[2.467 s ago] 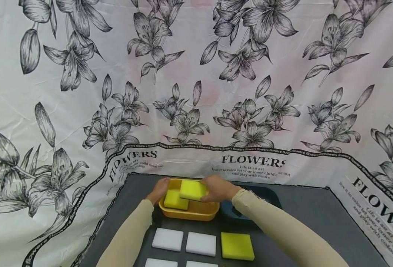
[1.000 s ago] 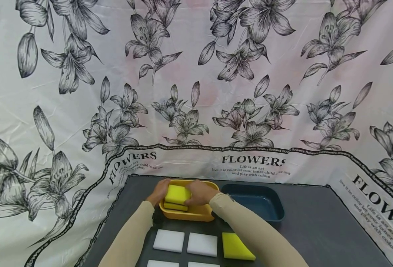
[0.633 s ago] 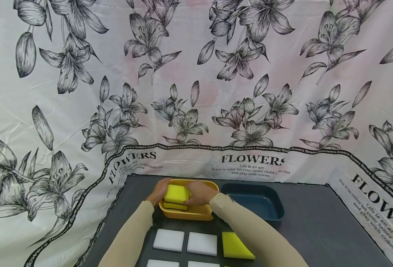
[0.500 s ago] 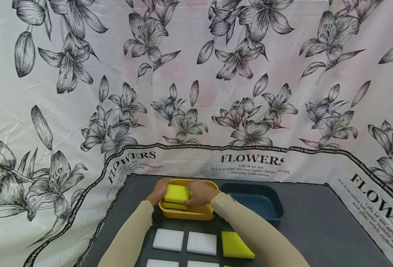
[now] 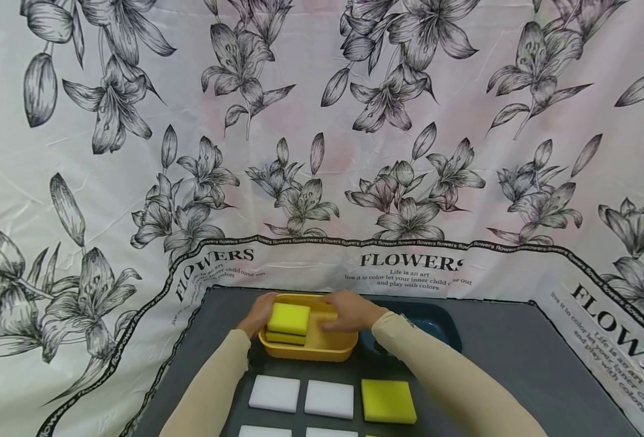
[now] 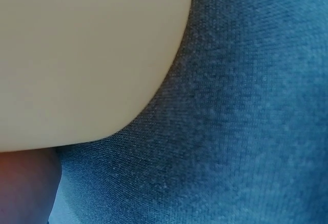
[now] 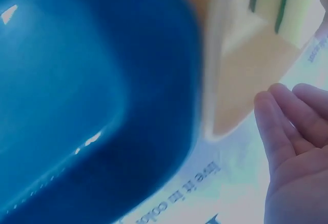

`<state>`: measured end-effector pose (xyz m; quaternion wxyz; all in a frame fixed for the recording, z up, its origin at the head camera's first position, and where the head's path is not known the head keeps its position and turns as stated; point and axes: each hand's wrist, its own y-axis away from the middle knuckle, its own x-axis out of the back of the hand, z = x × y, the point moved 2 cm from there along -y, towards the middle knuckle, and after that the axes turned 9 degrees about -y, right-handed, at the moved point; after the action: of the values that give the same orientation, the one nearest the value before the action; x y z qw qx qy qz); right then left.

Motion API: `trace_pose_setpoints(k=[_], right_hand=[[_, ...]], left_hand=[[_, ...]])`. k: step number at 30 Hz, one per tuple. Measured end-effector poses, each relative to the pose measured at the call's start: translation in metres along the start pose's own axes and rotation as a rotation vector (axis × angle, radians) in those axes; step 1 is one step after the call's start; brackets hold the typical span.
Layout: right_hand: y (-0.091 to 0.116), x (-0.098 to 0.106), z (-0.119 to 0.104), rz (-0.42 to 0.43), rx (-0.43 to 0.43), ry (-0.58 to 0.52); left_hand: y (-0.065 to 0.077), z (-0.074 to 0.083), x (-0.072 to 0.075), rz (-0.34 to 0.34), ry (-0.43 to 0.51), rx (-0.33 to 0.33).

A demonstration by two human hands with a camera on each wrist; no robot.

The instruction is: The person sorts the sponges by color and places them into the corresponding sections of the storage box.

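In the head view, two yellow sponges (image 5: 288, 320) lie stacked at the left end of a yellow plastic tub (image 5: 308, 352). Thin dark green layers show along their edges in the right wrist view. My left hand (image 5: 258, 314) grips the tub's left rim. In the left wrist view, the tub's pale outer wall (image 6: 87, 60) fills the upper left, with a bit of the hand below it. Over the tub's right end is my right hand (image 5: 351, 312), apart from the sponges and holding nothing. Its fingers (image 7: 279, 126) look extended in the right wrist view.
A dark blue tub (image 5: 433, 325) stands right of the yellow one, partly behind the right forearm. In front lie white sponge blocks (image 5: 274, 393) in rows and another yellow sponge (image 5: 389, 401). A flower-printed curtain (image 5: 322, 182) borders the grey tabletop (image 5: 510, 340).
My right hand brought a yellow sponge leftward onto the one in the tub, let it go, and has drawn back right with fingers spread. My left hand has stayed at the rim.
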<state>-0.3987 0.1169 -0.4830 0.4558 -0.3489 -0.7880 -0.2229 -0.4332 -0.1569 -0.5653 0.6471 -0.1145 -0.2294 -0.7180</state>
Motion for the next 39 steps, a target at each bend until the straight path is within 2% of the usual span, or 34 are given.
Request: trace_pose_setpoints(k=[11,20,27,39], right_hand=[[0.033,0.022,0.017,0.009,-0.001,0.033],[0.065,0.04,0.027,-0.001,0.085,0.038],[0.093,0.054,0.029,-0.021,0.056,0.077],[0.138,0.053,0.029,-0.057,0.068,0.096]], left_hand=[[0.0,0.001,0.0,0.012,-0.01,-0.008],[-0.001,-0.001,0.001,0.007,-0.002,-0.003],[0.0,0.001,0.001,0.002,-0.003,-0.01],[-0.002,-0.001,0.002,-0.01,-0.014,-0.026]])
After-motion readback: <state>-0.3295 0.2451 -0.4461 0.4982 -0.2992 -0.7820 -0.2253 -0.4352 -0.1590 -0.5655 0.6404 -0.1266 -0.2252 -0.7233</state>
